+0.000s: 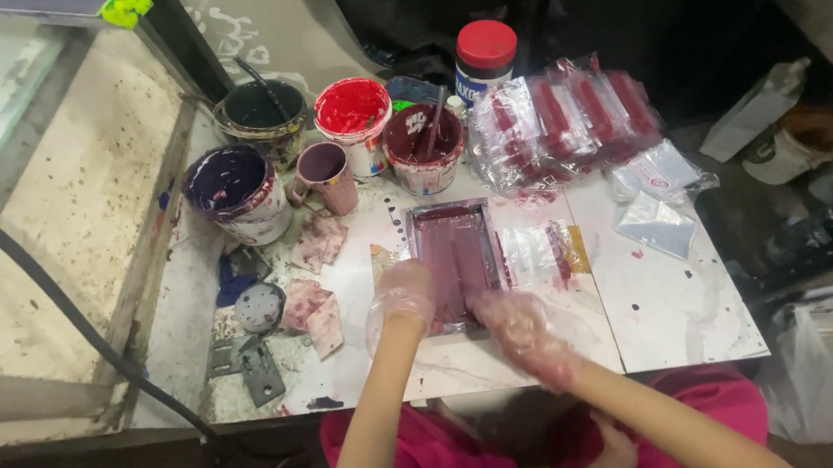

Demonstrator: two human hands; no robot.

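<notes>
The small screen frame (455, 261), lying at table centre and already flooded with maroon ink, is gripped at its near edge by the gloved left hand (404, 295) and right hand (517, 324), while finished packets (567, 118) are piled at one o'clock and blanks (656, 198) at three.

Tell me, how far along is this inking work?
Done, it seems: packets with red strips are piled behind. In hand: both gloved hands, left hand and right hand, rest on the purple-inked frame. Left: clear packets beside it look unprinted.
</notes>
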